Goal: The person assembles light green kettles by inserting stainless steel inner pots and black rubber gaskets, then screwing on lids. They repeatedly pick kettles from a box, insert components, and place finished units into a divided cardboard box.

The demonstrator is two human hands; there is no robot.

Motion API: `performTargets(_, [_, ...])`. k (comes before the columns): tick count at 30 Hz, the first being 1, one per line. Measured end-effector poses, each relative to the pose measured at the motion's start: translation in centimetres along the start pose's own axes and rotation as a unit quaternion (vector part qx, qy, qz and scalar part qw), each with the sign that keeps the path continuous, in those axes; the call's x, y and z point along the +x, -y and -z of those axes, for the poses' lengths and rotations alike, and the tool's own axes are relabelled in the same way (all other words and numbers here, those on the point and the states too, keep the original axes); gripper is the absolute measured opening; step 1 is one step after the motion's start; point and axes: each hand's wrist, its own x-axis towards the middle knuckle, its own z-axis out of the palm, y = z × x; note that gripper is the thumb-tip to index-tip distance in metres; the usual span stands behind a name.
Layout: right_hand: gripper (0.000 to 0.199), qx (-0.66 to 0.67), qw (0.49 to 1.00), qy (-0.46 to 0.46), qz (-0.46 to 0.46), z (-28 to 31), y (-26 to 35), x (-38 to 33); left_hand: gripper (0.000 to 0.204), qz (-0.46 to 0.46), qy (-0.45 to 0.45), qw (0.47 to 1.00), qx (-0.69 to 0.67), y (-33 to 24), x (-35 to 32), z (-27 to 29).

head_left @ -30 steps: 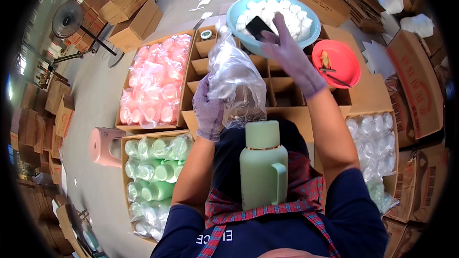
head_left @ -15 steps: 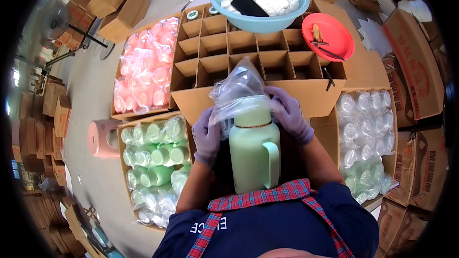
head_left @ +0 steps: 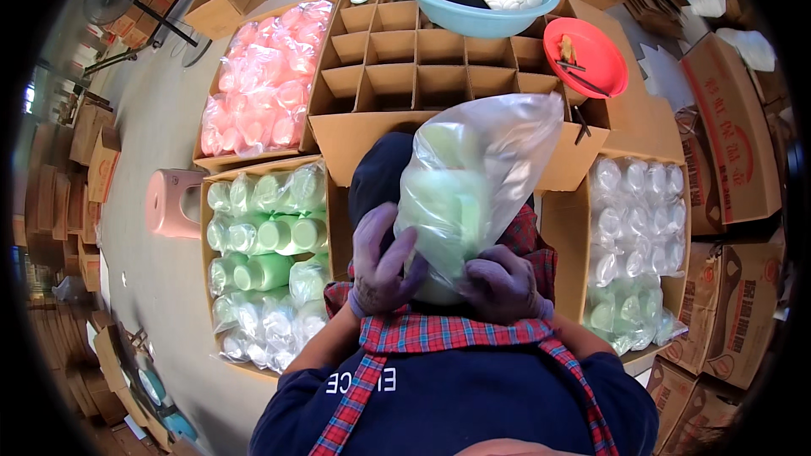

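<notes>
A light green jug [head_left: 443, 194] with a side handle stands in front of me, mostly covered by a clear plastic bag [head_left: 522, 139]. The bag's closed end sticks up past the jug's top toward the far right. On the jug's left, low down, my left hand [head_left: 382, 266] in a purple glove closes on the bag's lower edge. My right hand [head_left: 507, 283], gloved alike, pinches the bag's edge on the other side. The jug's base is partly hidden by the bag and my hands.
Ahead stands a divided carton [head_left: 389, 131], with a blue basin [head_left: 481, 21] of white caps and a phone, and a red bowl [head_left: 621, 67]. Boxes of bagged pink pieces [head_left: 262, 84] and green pieces [head_left: 274, 236] flank my left; another box [head_left: 629, 219] is right. A pink stool [head_left: 165, 203] stands farther left.
The bag has come down from the jug's neck over most of its body. Both hands moved down toward my lap with the bag's edge. The jug's top now tips slightly away.
</notes>
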Motion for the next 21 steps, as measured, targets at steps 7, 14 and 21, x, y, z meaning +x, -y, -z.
performTargets(7, [0.026,0.137,0.937,0.312,-0.078,1.9,-1.5,-5.0,0.02,-0.047,0.431,0.888,-0.155,1.4,-4.9,3.8])
performTargets(14, [0.023,0.092,0.926,0.31,-0.197,2.2,2.7,-4.2,0.048,0.072,0.206,0.97,-0.106,-5.7,5.6,2.5])
performTargets(21, [0.026,0.029,0.947,0.273,-0.165,1.8,-1.1,-8.9,0.053,0.176,0.328,0.926,0.069,-0.5,2.0,-1.5])
